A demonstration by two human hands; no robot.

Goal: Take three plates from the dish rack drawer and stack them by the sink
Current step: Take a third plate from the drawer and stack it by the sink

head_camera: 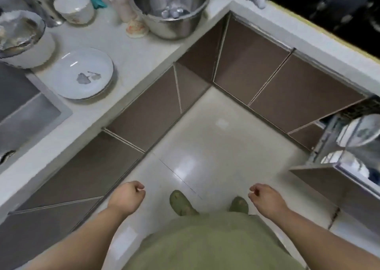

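A white plate with a grey leaf print [82, 75] lies on the pale counter just right of the sink [24, 113]; a second rim shows under it, so it looks like a small stack. At the right edge the dish rack drawer [329, 146] stands pulled out, with a plate [364, 130] upright in it and more white dishes below. My left hand [127, 195] and my right hand [265, 196] hang over the floor in front of me, both loosely curled and holding nothing, far from the plates.
A steel bowl [172, 11], a white cup [74, 6] and a covered bowl [20, 39] crowd the back of the counter. Brown cabinet doors [257, 68] line the corner. A black stove [329, 4] is at the top right. My green slippers stand on the glossy tile floor [216, 136].
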